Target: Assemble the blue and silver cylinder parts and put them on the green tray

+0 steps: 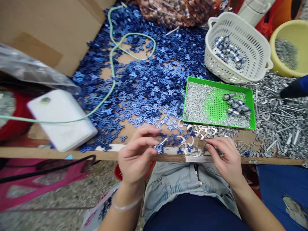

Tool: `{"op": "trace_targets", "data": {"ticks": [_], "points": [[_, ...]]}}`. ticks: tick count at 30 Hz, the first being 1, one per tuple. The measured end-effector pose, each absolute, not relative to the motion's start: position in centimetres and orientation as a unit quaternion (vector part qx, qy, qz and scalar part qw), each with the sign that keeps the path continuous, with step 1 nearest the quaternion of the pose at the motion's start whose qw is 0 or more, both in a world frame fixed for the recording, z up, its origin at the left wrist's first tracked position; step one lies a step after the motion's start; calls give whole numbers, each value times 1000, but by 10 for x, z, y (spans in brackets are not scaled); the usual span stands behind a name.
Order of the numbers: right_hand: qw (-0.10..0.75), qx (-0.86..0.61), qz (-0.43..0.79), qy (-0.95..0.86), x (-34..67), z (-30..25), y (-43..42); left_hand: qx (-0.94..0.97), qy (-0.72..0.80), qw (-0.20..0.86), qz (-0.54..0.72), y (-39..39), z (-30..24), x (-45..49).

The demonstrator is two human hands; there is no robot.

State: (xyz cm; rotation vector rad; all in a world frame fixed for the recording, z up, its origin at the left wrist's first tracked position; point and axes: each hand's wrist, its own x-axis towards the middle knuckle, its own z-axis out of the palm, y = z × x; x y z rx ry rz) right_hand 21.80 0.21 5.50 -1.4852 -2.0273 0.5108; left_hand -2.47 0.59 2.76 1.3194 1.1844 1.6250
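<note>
My left hand (138, 152) is at the table's front edge, its fingers pinched on a small blue cross-shaped plastic piece (159, 147) with a thin silver metal part sticking out of it. My right hand (225, 155) rests a little to the right, fingers curled down onto a scatter of curved silver metal clips (196, 131) on the tabletop; what it grips, if anything, is hidden. A large heap of the same blue cross pieces (146, 83) covers the table beyond my hands.
A green tray (251, 102) holds tiny silver parts and a few assembled pieces. Behind it stand a white basket (250, 41) and a yellow bowl (288, 35). Silver pins (281, 118) lie at the right; a white box (62, 118), green cable and cardboard box (53, 29) at the left.
</note>
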Motion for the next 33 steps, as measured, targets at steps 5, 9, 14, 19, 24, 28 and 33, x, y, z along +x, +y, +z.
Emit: {"op": "trace_targets", "data": {"ticks": [5,9,14,19,24,28,33], "points": [[354,-642,54,-678,261,51,4,567,520,247,590,3,20,-26],[362,-729,-20,-581,306,44,0,587,520,162,599,5,11,-22],[328,-771,-16,-546,333,34,-4,566,530,149,614,8,8,-19],[373,-715,-40,-589,313,31,-5,544,542,118,630,9,5,-18],[384,-592,2,-709,259,31,-7,513,588,123,613,4,4,-16],[354,-506,91,-781,214,33,-4,492,598,128,620,2,4,-15],[312,-486,147,-803,188,37,8,487,585,137,634,2,5,-15]]}}
